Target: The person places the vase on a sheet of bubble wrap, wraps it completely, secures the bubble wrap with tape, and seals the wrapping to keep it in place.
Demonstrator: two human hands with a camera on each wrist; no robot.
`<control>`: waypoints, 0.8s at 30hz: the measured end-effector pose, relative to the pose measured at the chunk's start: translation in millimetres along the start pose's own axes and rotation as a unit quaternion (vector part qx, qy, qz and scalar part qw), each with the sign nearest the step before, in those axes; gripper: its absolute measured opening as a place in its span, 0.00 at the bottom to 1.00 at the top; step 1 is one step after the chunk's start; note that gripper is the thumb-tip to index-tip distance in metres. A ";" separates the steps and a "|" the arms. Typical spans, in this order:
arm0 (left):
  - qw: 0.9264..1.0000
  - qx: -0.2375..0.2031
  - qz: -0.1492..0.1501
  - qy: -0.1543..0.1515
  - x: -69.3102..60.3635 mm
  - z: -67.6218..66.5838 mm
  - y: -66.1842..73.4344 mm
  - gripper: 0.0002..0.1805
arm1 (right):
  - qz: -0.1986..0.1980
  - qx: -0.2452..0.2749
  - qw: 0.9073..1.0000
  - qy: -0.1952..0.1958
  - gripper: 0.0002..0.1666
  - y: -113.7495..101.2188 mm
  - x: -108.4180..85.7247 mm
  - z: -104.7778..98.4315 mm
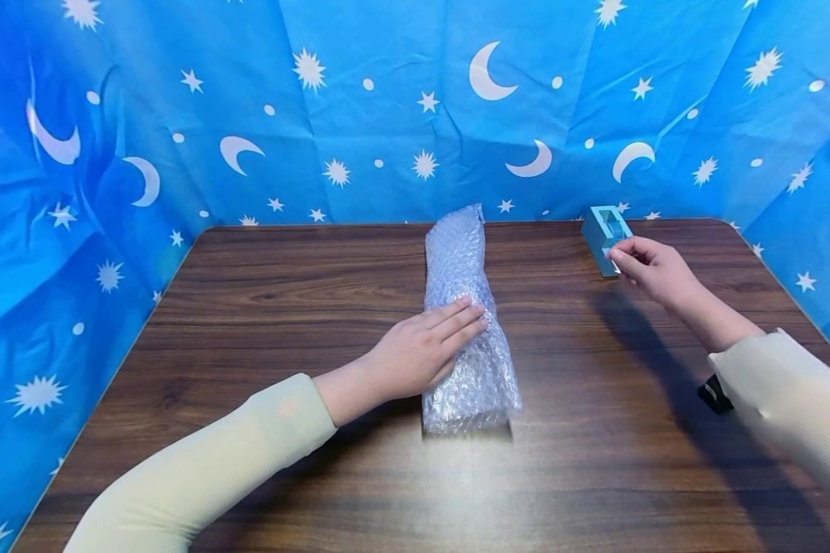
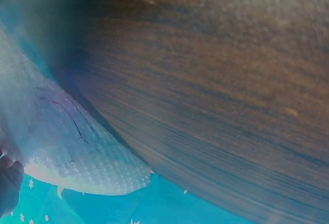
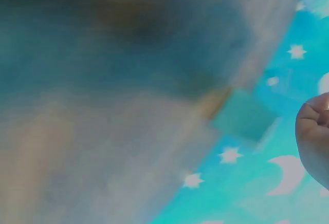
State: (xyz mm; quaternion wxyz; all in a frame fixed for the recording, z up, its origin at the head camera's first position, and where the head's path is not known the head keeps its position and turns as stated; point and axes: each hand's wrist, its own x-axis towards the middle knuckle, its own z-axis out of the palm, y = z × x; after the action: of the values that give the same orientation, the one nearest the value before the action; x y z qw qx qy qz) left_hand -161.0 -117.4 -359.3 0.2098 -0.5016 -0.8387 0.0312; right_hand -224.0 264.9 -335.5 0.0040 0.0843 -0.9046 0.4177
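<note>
In the head view a long bundle of bubble wrap (image 1: 466,384) lies on the table, its far end near the back edge. My left hand (image 1: 415,349) rests across its middle with fingers straight. What the wrap encloses cannot be made out. My right hand (image 1: 657,273) is at the front of a teal tape dispenser (image 1: 598,242), thumb and forefinger pinching a small, pale end of tape (image 1: 616,267). In the left wrist view the wrap (image 2: 87,147) shows large beside the fingers. The right wrist view is blurred, with the dispenser (image 3: 247,116) left of the hand.
A dark brown wood-grain table (image 1: 283,307) carries everything. A small black object (image 1: 715,395) lies by the right sleeve, partly covered by it. Blue cloth (image 1: 387,115) with white moons and stars hangs around the back and sides.
</note>
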 end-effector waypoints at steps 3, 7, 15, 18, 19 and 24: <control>1.000 0.001 -0.002 0.000 0.6 -1.5 0.2 0.28 | -0.022 -0.020 0.999 -0.017 0.22 -23.4 1.9 4.9; 1.000 0.004 -0.006 0.001 1.7 -2.3 0.6 0.28 | -0.065 -0.036 0.996 -0.055 0.19 -57.7 5.8 20.9; 1.000 -0.004 -0.010 -0.014 5.5 -2.8 2.8 0.29 | -0.117 0.002 0.983 -0.138 0.14 -104.5 19.9 59.6; 1.000 -0.003 -0.009 -0.020 7.1 -3.6 3.0 0.29 | -0.115 0.019 0.982 -0.152 0.14 -112.7 26.1 69.4; 1.000 -0.004 -0.009 -0.023 7.4 -4.0 3.1 0.29 | -0.113 0.022 0.981 -0.157 0.14 -115.1 28.1 72.3; 1.000 -0.009 -0.010 -0.028 7.1 -5.1 3.8 0.29 | -0.109 0.027 0.977 -0.182 0.14 -130.1 37.7 86.8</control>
State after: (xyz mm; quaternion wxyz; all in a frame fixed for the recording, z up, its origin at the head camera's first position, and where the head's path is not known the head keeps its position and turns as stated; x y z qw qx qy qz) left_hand -158.7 -110.3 -353.4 0.1816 -0.4940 -0.8496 0.0352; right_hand -235.3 110.8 -290.8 -0.1174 0.2568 -0.8642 0.4164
